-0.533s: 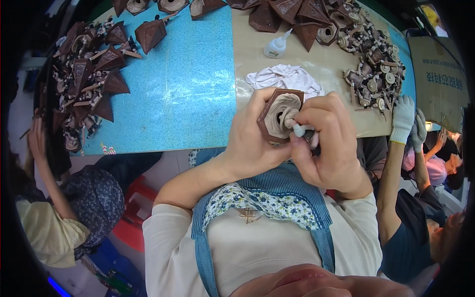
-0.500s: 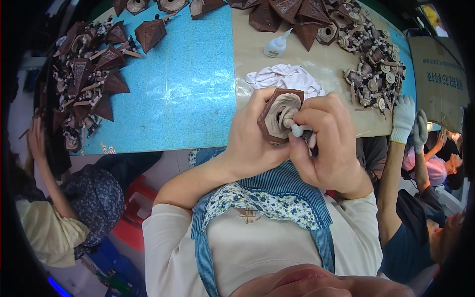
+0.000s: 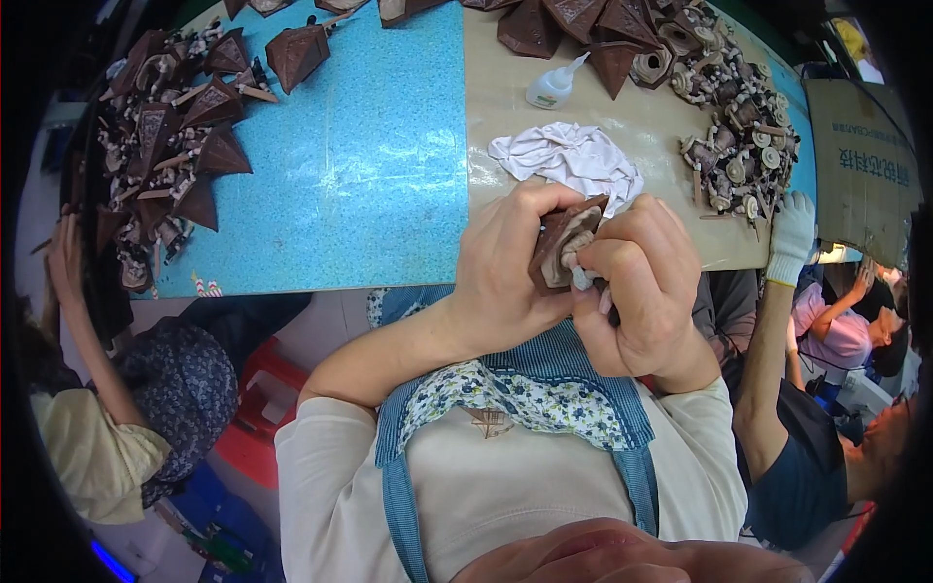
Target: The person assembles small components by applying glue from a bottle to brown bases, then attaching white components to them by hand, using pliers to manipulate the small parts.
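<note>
Both my hands meet over the near edge of the table. My left hand (image 3: 494, 260) is closed round a brown faceted pointed piece (image 3: 550, 245) with a beige, rippled hollow face, now turned partly edge-on. In my right hand (image 3: 646, 282), thumb and fingers pinch a small pale figure-like part (image 3: 583, 278) against that beige face. Most of the small part is hidden by my fingers, so its exact kind cannot be made out.
A crumpled white cloth (image 3: 573, 160) lies beyond my hands, with a small white dropper bottle (image 3: 552, 87) behind it. Mixed brown and beige parts (image 3: 155, 146) are heaped left; small parts (image 3: 739, 146) pile right. A co-worker's gloved hand (image 3: 792, 238) rests by the right edge.
The brown piece has tilted in my left hand, so its beige face shows more edge-on. My right hand keeps the small part pressed to it. One of the co-worker's gloved hands has left the table edge.
</note>
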### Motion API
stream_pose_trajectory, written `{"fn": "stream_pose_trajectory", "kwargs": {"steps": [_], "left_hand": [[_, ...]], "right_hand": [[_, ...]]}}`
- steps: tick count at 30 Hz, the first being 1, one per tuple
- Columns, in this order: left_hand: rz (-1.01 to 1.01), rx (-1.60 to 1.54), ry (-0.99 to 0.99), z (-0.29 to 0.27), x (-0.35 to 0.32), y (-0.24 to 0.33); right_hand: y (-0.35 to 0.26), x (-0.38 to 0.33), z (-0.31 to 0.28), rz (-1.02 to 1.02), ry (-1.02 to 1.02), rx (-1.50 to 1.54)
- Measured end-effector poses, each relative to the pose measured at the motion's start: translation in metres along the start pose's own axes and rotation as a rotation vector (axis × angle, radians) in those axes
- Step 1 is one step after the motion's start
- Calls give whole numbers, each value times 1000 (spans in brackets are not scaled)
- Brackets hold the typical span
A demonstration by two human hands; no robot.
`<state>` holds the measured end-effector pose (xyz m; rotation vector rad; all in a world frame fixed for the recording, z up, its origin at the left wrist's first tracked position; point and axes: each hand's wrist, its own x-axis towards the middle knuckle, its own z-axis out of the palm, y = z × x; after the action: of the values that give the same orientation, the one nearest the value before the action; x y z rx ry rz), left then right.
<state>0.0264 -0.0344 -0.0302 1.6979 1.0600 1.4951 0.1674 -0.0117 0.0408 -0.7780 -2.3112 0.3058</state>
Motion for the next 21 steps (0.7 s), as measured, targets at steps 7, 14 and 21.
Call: {"fn": "stream_pose_trajectory", "kwargs": {"steps": [7,14,21], "left_hand": [[-39,-107,-90,-1,-1,-1],[-85,-177,-173,3,3,-4],[-433,-464,-350,-4,12,-3]], "right_hand": [[2,-5,4,48,48,219],[8,-13,3,90,80,204],[23,-3,-13,257,-195,348]]}}
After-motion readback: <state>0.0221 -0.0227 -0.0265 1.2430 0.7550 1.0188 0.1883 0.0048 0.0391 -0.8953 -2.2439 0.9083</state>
